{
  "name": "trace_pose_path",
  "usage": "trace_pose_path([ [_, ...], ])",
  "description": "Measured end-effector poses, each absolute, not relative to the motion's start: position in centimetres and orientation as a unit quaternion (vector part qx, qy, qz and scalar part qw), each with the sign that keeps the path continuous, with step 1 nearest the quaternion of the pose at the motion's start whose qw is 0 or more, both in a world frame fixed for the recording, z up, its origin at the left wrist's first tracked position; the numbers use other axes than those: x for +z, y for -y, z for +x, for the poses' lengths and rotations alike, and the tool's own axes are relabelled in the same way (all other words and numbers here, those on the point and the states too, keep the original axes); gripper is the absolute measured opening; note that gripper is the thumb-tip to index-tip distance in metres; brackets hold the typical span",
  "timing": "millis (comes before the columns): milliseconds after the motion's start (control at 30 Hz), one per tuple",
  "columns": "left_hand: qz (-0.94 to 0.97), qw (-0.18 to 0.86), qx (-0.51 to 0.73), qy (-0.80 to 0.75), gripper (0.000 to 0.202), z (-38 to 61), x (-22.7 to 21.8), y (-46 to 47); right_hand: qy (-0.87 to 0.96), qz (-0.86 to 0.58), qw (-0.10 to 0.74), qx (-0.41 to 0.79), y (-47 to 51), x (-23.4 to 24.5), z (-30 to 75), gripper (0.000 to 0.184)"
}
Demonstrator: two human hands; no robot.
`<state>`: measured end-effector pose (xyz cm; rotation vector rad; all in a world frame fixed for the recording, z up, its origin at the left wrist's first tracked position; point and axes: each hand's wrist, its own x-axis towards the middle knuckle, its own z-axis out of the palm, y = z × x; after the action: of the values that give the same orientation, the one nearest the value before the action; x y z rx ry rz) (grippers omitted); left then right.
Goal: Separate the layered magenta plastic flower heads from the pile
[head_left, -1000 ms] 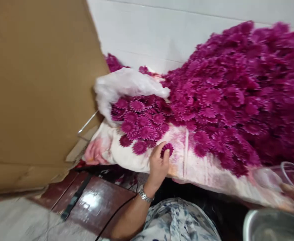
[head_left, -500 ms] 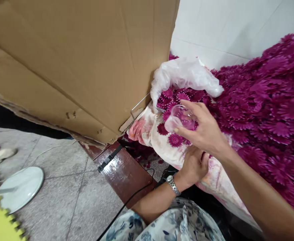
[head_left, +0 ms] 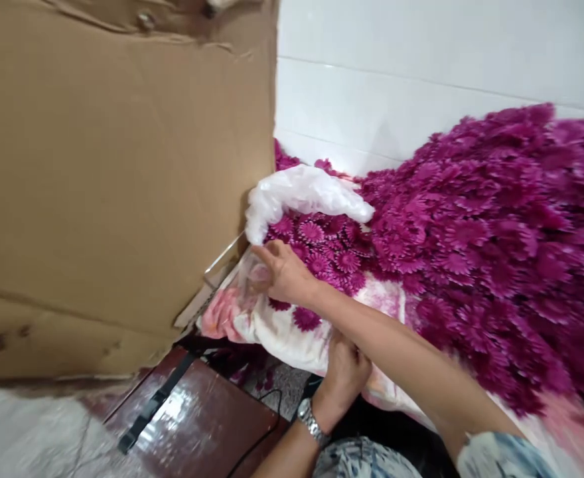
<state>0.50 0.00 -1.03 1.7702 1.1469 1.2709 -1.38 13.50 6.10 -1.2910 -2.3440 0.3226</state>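
Note:
My right hand [head_left: 288, 273] reaches across to the left, its fingers closed around a clear plastic cup [head_left: 255, 272] by the cardboard's lower edge. The cup is blurred and partly hidden by the fingers. Below my right forearm, my left hand [head_left: 346, 366], with a metal watch at the wrist, is curled at the edge of the stained white cloth [head_left: 292, 345]; what its fingers hold, if anything, is hidden. Magenta artificial flower heads [head_left: 322, 249] lie beside my right hand, with a crumpled white plastic bag [head_left: 306, 189] behind them.
A tall cardboard sheet [head_left: 123, 172] stands at the left. A large heap of magenta flowers [head_left: 471, 245] fills the right, against a white tiled wall [head_left: 421, 60]. Below, a glossy brown board [head_left: 197, 411] carries a black buckled strap [head_left: 155, 405]. A thin metal wire [head_left: 225, 254] sticks out beside the cardboard.
My right hand has carried the cup from over the flowers leftward to the cloth beside the cardboard. The left hand stays curled by the cloth. The camera view has shifted.

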Motion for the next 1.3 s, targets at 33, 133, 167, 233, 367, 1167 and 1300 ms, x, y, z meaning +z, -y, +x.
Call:
trace_pose_path([
  [33, 0.677, 0.327, 0.482, -0.450, 0.018, 0.4, -1.1, -0.1, 0.848, -0.472, 0.218, 0.104, -13.4, 6.3, -1.3, 0.067],
  [133, 0.675, 0.342, 0.469, -0.456, 0.022, 0.2, -1.3, -0.5, 0.850, -0.480, 0.206, 0.066, -13.2, 6.9, -1.0, 0.073],
  [167, 0.674, 0.355, 0.466, -0.450, 0.023, 0.1, -1.5, -0.7, 0.850, -0.485, 0.200, 0.056, -13.1, 7.2, -0.7, 0.074],
  [233, 0.671, 0.375, 0.459, -0.445, 0.026, 0.0, -1.8, -1.1, 0.846, -0.495, 0.195, 0.033, -12.6, 8.1, 0.5, 0.075],
  [367, 0.653, 0.383, 0.460, -0.465, 0.032, 0.3, -1.9, -1.6, 0.806, -0.544, 0.233, -0.028, -9.2, 10.9, 5.5, 0.066],
  [1167, 0.723, 0.223, 0.463, -0.462, 0.042, 0.9, -0.7, -2.0, 0.143, -0.558, 0.817, -0.005, 3.4, 10.0, 28.2, 0.089],
  [1300, 0.722, 0.253, 0.474, -0.435, 0.034, 0.6, -1.4, -1.7, 0.296, -0.599, 0.744, -0.002, 1.2, 11.0, 23.7, 0.080],
])
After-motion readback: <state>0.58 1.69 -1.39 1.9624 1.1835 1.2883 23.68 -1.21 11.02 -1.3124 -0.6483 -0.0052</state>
